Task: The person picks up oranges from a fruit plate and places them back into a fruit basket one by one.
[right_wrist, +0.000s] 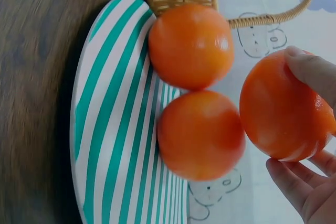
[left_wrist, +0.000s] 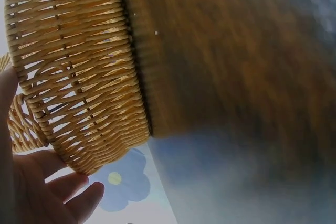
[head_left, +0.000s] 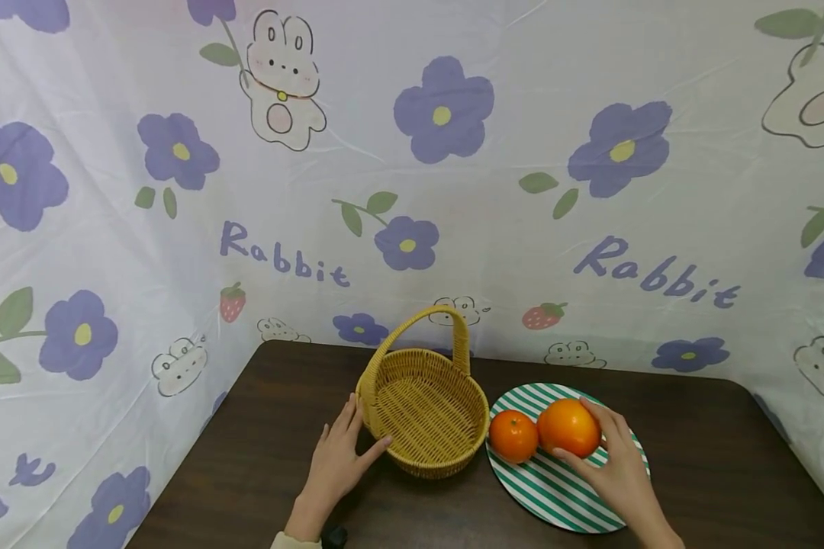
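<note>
In the head view my left hand (head_left: 336, 461) rests against the left side of a yellow wicker basket (head_left: 426, 457), fingers fairly straight and thumb near the front rim. The left wrist view has its fingertips touching the woven wall (left_wrist: 79, 72). My right hand (head_left: 618, 465) grips an orange (head_left: 573, 428) between thumb and fingers, over a green-and-white striped plate (head_left: 556, 496). Another orange (head_left: 513, 436) sits on the plate's left part, close to the basket. A further orange (right_wrist: 201, 135), mostly hidden in the head view, shows beside it in the right wrist view.
The basket's arched handle (head_left: 461, 335) rises at its back, and no fruit shows inside. A dark wooden table (head_left: 247, 457) carries everything. Behind it hangs a printed cloth (head_left: 494, 229) with rabbits and purple flowers. A small black object (head_left: 334, 537) lies by the left wrist.
</note>
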`<state>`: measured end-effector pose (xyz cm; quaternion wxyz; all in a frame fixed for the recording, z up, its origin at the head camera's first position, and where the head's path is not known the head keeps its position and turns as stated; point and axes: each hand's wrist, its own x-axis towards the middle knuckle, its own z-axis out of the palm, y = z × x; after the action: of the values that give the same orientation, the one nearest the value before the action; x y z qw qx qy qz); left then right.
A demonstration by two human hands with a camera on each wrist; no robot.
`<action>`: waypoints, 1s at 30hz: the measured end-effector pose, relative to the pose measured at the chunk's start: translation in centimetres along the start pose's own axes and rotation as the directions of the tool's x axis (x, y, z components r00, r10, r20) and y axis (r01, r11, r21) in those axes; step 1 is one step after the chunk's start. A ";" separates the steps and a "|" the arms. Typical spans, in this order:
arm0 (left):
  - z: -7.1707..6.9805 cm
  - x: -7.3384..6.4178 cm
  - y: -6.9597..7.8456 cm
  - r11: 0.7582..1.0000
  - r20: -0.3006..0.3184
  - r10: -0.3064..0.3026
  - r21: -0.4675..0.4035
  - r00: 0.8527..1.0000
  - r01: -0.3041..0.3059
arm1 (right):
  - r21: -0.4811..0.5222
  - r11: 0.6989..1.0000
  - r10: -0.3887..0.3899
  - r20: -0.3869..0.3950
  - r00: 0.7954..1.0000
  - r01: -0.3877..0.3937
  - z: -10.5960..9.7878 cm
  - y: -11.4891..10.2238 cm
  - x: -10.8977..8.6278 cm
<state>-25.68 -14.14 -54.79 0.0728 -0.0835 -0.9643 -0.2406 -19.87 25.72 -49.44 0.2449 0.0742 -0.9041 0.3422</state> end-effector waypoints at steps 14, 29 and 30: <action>-0.5 -0.1 0.2 0.998 0.031 0.013 0.058 0.999 -0.015 | 0.094 0.995 -0.016 0.040 0.999 0.012 2.4 -2.6 0.8; -0.5 0.0 0.2 0.998 0.043 0.016 0.064 0.999 -0.018 | 0.193 0.981 -0.024 0.102 0.995 0.004 4.5 -4.3 1.9; -0.5 0.0 0.2 0.998 0.047 0.013 0.064 0.999 -0.016 | 0.193 0.981 -0.026 0.103 0.994 0.006 4.6 -4.4 1.9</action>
<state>-25.58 -14.22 -54.30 0.0547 -0.0935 -0.9723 -0.2070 -22.01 19.47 -48.96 0.1914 0.1227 -0.8779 0.4215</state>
